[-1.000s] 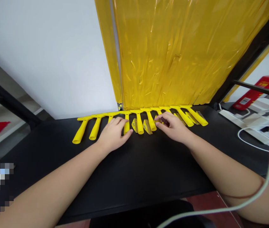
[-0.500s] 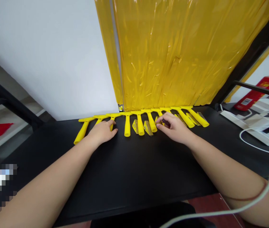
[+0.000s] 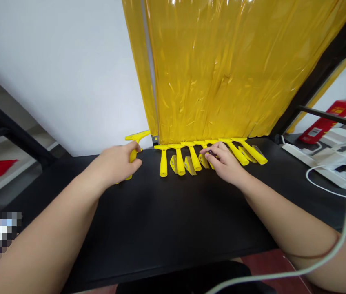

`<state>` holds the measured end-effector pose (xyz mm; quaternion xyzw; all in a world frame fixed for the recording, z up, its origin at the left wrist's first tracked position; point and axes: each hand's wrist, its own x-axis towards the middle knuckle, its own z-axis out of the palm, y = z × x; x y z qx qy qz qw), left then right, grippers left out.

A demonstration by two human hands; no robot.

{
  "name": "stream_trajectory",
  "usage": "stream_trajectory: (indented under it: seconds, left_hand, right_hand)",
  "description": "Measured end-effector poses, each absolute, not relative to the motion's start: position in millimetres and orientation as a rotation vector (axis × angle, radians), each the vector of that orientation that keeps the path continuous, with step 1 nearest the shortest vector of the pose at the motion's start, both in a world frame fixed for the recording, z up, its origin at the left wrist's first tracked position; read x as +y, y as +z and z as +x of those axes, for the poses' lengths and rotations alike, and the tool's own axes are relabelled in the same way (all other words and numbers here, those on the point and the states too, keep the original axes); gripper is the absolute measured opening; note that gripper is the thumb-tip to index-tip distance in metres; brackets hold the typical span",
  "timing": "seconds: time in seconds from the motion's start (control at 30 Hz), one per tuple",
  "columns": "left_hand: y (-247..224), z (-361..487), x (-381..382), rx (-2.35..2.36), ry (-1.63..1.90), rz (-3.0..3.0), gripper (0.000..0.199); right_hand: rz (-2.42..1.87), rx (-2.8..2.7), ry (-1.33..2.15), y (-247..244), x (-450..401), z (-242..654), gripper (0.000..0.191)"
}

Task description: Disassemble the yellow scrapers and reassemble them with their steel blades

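Left hand (image 3: 114, 165) closed around the handle of a yellow plastic scraper (image 3: 134, 155), its T-head raised above the rear edge of the bench (image 3: 191, 228). Right hand (image 3: 225, 164): fingers (image 3: 206, 151) pinched on a small dark item (image 3: 212, 153), identity unclear, among the row. About six more scrapers (image 3: 163, 161) remain lying along the rear edge, glossy round handles pointing toward the person. Wedge-shaped pieces (image 3: 189, 165) sit between several handles. A creased yellow sheet (image 3: 222, 73) hangs behind.
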<state>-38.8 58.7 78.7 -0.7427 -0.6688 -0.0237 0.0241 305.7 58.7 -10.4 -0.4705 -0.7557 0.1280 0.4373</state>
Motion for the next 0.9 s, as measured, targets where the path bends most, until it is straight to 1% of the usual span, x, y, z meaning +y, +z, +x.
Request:
stream_trajectory:
  seconds: [0.1,0.2,0.3,0.4,0.5,0.63,0.77,0.83,0.9]
  left_hand:
    - [89.6,-31.5,42.6,-1.824,-0.285,-2.601,0.048]
    - [88.0,-20.1,32.2,-1.637,-0.374,-2.890,0.059]
    - [79.7,-8.3,26.0,-1.620,-0.234,-3.123,0.061]
    - [68.3,-0.8,22.4,-1.561,-0.103,-3.290,0.057]
    - [56.0,1.7,22.1,-1.520,0.048,-3.331,0.051]
    - [44.0,3.0,25.6,-1.475,0.259,-3.333,0.048]
    - [39.3,7.0,27.9,-1.312,0.289,-3.386,0.040]
    - [36.9,10.2,27.7,-1.294,0.307,-3.382,0.036]
    - [32.3,14.2,27.1,-1.307,0.250,-3.378,0.034]
  right_hand:
    - [-1.148,-1.861,0.304,-5.3,55.2,302.9,0.026]
    - [-1.081,-1.861,0.296,1.1,49.1,300.6,0.026]
    - [-1.033,-1.811,0.299,3.8,44.4,299.8,0.024]
    - [-0.967,-1.685,0.424,2.0,43.0,299.0,0.022]
    - [-0.872,-1.524,0.595,-0.9,42.6,296.4,0.022]
    - [-0.826,-1.451,0.703,-4.0,40.2,290.9,0.027]
    - [-0.795,-1.467,0.804,-8.7,38.2,286.1,0.024]
    - [-0.776,-1.482,0.850,-11.5,38.3,284.2,0.022]
    - [-0.763,-1.490,0.875,-14.1,38.5,282.2,0.020]
